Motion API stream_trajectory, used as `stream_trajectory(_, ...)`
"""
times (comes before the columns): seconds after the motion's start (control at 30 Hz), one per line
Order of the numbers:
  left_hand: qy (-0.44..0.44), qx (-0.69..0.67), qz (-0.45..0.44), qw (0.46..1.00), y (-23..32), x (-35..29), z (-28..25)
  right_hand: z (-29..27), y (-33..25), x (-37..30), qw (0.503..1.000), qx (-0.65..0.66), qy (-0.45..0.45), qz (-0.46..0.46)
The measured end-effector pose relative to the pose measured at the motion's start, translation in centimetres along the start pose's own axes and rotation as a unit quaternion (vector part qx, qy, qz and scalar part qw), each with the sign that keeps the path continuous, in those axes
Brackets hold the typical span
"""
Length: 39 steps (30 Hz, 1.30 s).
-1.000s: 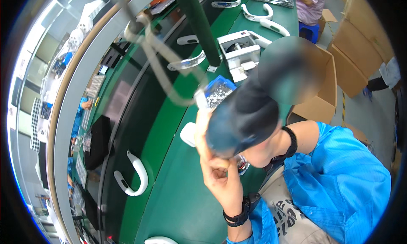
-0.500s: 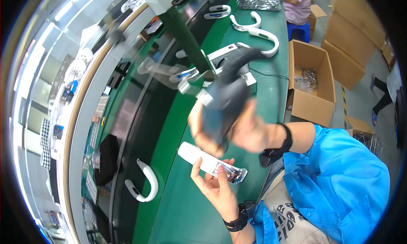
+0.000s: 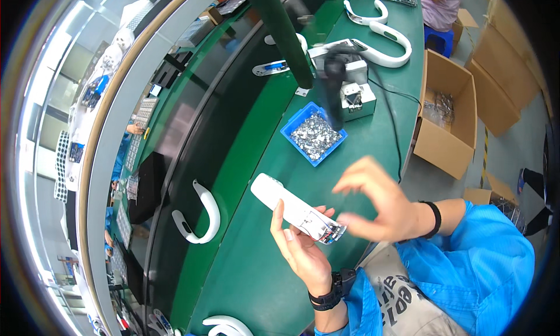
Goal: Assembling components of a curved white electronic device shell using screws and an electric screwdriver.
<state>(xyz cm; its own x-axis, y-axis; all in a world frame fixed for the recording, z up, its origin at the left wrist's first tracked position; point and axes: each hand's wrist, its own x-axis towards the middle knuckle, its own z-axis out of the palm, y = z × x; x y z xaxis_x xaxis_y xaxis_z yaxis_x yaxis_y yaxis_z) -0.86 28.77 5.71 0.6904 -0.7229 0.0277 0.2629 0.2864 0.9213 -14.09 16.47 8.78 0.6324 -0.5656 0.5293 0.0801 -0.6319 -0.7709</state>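
My left hand (image 3: 303, 257) grips a long white plastic housing (image 3: 286, 206) from below, tilted above the green worktable. At its near right end the shell is uncovered, and small coloured wires (image 3: 332, 235) show there. My right hand (image 3: 379, 204), slightly blurred, is beside that end with fingers apart and nothing visible in them. Whether its thumb touches the housing I cannot tell. A dark corded power tool (image 3: 333, 82), smeared by motion, hangs beyond both hands. Partly behind it stands a blue tray (image 3: 286, 129) of small metal parts.
A conveyor belt (image 3: 175, 251) on the left carries a curved white part (image 3: 210, 210). More curved white parts (image 3: 396, 47) lie at the table's far end, near a small machine (image 3: 357, 102). An open carton (image 3: 446, 140) stands on the right; a green post (image 3: 280, 35) rises ahead.
My right hand has let go of the dark power tool and come down beside the housing's wired end. The tool now hangs farther away. My left hand still holds the housing.
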Motion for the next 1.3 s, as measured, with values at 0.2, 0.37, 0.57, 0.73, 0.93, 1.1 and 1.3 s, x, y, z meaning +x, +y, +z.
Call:
stream_trajectory(0.2,-0.008,0.022,0.019,1.000,-0.6,0.2,0.6,1.6,0.1,-0.3,0.983,0.055,-0.170,0.045)
stream_trajectory(0.37,0.038,0.076,0.035,0.996,-0.7,0.1,1.8,0.6,-0.1,-0.7,0.816,0.402,-0.220,0.353)
stream_trajectory(0.57,0.036,0.048,0.005,0.998,-0.8,0.2,1.9,0.6,-0.5,-2.3,0.952,0.162,-0.169,0.199)
stream_trajectory(0.73,0.005,0.001,0.005,1.000,-1.0,0.6,2.0,2.3,0.1,-3.1,0.993,-0.083,-0.070,-0.046)
stream_trajectory(0.93,0.015,-0.054,0.007,0.998,-1.0,0.1,1.3,2.5,-0.6,-2.8,0.995,-0.058,-0.056,-0.050)
stream_trajectory(1.1,0.020,-0.035,0.030,0.999,-1.8,-0.1,0.2,2.7,-0.6,-1.9,0.996,-0.069,0.019,-0.046)
stream_trajectory(1.3,0.018,-0.019,0.045,0.999,-1.7,-0.3,-0.2,2.5,-0.4,-0.8,0.993,-0.070,0.004,-0.091)
